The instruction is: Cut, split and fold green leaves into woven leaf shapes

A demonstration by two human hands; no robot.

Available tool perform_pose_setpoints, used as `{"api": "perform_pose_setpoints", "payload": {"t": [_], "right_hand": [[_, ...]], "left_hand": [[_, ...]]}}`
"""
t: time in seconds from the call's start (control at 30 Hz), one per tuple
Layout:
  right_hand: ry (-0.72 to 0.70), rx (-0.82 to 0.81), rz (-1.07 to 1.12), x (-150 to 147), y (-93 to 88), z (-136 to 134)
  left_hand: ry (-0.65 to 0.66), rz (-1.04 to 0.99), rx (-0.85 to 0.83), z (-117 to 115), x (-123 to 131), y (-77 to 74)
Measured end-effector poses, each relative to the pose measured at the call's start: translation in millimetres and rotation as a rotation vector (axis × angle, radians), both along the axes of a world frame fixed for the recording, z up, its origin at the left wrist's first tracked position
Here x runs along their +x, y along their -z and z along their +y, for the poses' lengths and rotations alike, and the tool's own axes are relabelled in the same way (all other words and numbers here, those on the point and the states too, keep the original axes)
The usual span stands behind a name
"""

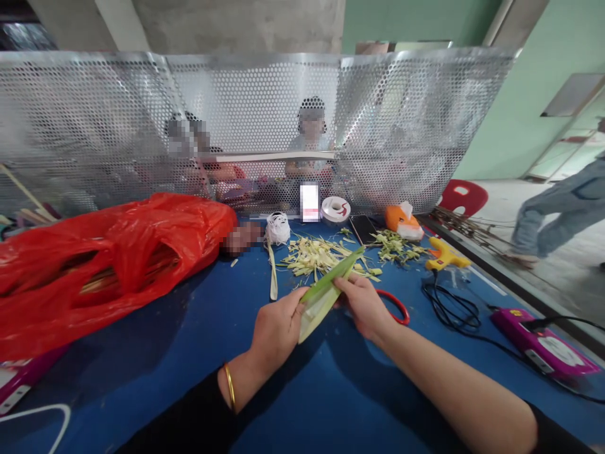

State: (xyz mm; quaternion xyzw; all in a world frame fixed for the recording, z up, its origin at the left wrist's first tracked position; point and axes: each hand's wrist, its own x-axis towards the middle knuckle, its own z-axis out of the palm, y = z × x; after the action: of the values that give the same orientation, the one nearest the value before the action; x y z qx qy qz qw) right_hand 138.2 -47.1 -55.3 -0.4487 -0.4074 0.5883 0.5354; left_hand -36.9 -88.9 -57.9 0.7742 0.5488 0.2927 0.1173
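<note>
A long, pale green leaf [317, 306] is stretched at a slant between my two hands above the blue table. My left hand [278, 323] grips its lower left part, the thumb pressed on the near edge. Higher along the leaf, my right hand [363, 304] pinches it between thumb and fingers. The pointed green tip rises past the right hand. Just beyond the leaf lies a pile of pale green and yellowish trimmings [312, 255]. Beside my right hand a red loop handle [401, 310] shows, probably of scissors; the rest is hidden behind the hand.
A red plastic bag [142, 233] covers the left side. Behind the trimmings stand a ball of white string [278, 228], a ribbon roll [336, 208] and a phone [363, 229]. At right are a yellow glue gun [447, 254] and a purple power strip [543, 345]. A perforated metal screen [255, 94] borders the back.
</note>
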Motion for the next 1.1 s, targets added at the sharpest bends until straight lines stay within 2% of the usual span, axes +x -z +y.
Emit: {"api": "perform_pose_setpoints", "payload": {"t": [0.1,0.27,0.37,0.43,0.5,0.57,0.63,0.67,0.73,0.8,0.87,0.97,1.03,1.1], "right_hand": [[0.123,0.085,-0.059,20,-2.7,17],[0.43,0.209,-0.259,66,-3.9,48],[0.434,0.306,-0.451,77,-4.1,53],[0.382,0.388,-0.562,72,-6.2,46],[0.288,0.547,-0.705,60,-9.9,32],[0.052,0.913,-1.019,43,-13.8,14],[-0.212,1.2,-1.18,27,-16.7,-3],[-0.299,1.284,-1.22,21,-17.8,-10],[-0.319,1.364,-1.267,15,-19.6,-18],[-0.198,1.33,-1.213,17,-22.3,-21],[-0.016,1.184,-1.054,23,-26.5,-23],[0.219,0.932,-0.642,31,-33.2,-34],[0.352,0.882,-0.345,32,-36.5,-44],[0.424,0.874,-0.125,30,-38.8,-51]], "left_hand": [[-0.022,-0.059,-0.053,1,0,-1.3],[-0.091,-0.191,-0.188,5,-2,-6.2],[-0.081,-0.298,-0.246,9,-4,-5.8],[-0.062,-0.375,-0.283,12,-5,-4.2],[-0.069,-0.442,-0.323,14,-4,-2.8],[-0.069,-0.508,-0.364,13,-3,-2.8],[-0.026,-0.597,-0.443,11,0,-4.9],[0.013,-0.65,-0.504,9,1,-6.5],[0.113,-0.773,-0.633,6,1,-10.0],[0.234,-0.914,-0.683,3,-1,-12.6],[0.308,-1.04,-0.599,3,-4,-13.8],[0.282,-1.078,-0.418,5,-7,-13.2],[0.26,-1.053,-0.381,7,-7,-12.1],[0.282,-1.043,-0.394,8,-7,-11.0]]}}
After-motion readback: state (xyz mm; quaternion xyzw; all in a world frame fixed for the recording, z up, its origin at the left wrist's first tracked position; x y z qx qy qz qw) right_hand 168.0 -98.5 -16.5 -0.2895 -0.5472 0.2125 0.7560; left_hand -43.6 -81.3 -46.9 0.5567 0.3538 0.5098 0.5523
